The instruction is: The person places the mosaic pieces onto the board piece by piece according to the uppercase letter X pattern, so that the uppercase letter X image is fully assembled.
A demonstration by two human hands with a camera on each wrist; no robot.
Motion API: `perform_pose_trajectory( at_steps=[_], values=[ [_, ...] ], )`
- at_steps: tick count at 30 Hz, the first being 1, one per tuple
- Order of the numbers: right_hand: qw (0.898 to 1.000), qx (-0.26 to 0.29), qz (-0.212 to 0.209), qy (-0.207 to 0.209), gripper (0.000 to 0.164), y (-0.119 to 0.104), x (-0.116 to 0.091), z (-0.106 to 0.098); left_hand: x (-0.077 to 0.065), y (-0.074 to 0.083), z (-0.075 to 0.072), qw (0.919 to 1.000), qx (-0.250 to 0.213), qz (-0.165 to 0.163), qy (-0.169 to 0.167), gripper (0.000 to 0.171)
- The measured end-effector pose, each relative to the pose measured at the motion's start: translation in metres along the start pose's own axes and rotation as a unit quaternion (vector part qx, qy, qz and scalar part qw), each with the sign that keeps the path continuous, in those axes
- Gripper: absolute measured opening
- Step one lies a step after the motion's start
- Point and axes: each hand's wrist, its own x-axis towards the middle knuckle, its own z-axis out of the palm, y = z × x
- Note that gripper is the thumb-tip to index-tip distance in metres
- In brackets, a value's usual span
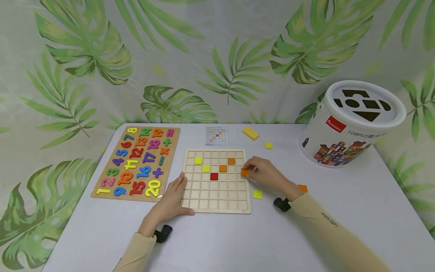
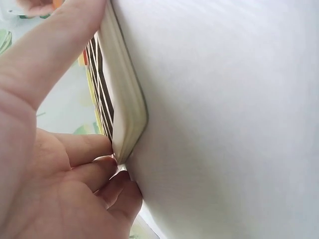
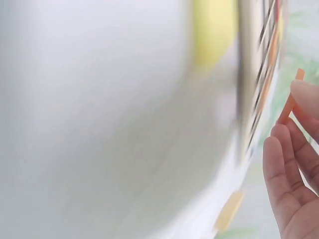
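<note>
A wooden grid board (image 1: 198, 194) lies on the table with yellow, orange and red square tiles in some of its cells, the red tile (image 1: 214, 176) near the middle. At the board's near left corner is my left hand (image 1: 171, 200), fingers along the left side and thumb at the front edge. My right hand (image 1: 266, 173) pinches an orange square tile (image 3: 288, 105) between thumb and fingers, over the board's right edge. Beside that edge lies a loose yellow tile (image 1: 258, 194); an orange tile (image 1: 302, 188) sits partly behind the right wrist.
A number puzzle board (image 1: 136, 164) lies to the left. Behind the grid are a small pattern card (image 1: 217, 136), a yellow block (image 1: 250, 133) and another yellow tile (image 1: 268, 145). A large white bucket (image 1: 350, 124) with a shape-cut lid stands at the back right.
</note>
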Motion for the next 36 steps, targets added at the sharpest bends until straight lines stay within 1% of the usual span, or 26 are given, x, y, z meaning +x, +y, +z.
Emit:
perform_pose_trajectory(
  at_steps=[5, 8, 12, 16, 20, 25, 28, 32, 36],
  values=[
    [0.999, 0.017, -0.026, -0.042, 0.020, -0.030, 0.016, 0.028, 0.001, -0.001, 0.001, 1.0000, 0.005, -0.007, 0.002, 0.114],
    [0.997, 0.005, -0.050, -0.064, 0.019, -0.044, 0.025, 0.045, 0.002, 0.000, 0.002, 0.9999, 0.001, -0.011, 0.001, 0.114],
    [0.994, -0.019, -0.074, -0.081, 0.015, -0.060, 0.036, 0.064, 0.001, -0.001, 0.001, 0.9999, -0.002, -0.012, -0.002, 0.113],
    [0.992, -0.048, -0.072, -0.090, 0.015, -0.071, 0.045, 0.078, 0.000, -0.001, 0.001, 0.9999, -0.004, -0.011, -0.006, 0.113],
    [0.991, -0.072, -0.056, -0.096, 0.014, -0.077, 0.049, 0.086, 0.000, -0.002, 0.002, 0.9999, -0.004, -0.009, -0.006, 0.113],
    [0.991, -0.064, -0.038, -0.110, 0.014, -0.080, 0.048, 0.086, 0.000, -0.001, 0.002, 1.0000, -0.004, -0.006, -0.003, 0.113],
    [0.993, -0.040, -0.038, -0.108, 0.015, -0.075, 0.044, 0.079, 0.001, 0.000, 0.002, 1.0000, -0.005, -0.007, -0.002, 0.113],
    [0.995, 0.003, -0.046, -0.088, 0.017, -0.063, 0.033, 0.059, 0.001, 0.001, 0.003, 1.0000, -0.004, -0.008, 0.000, 0.113],
    [0.997, 0.020, -0.035, -0.073, 0.017, -0.045, 0.014, 0.034, 0.002, 0.001, 0.003, 1.0000, -0.003, -0.006, 0.005, 0.113]
  ],
)
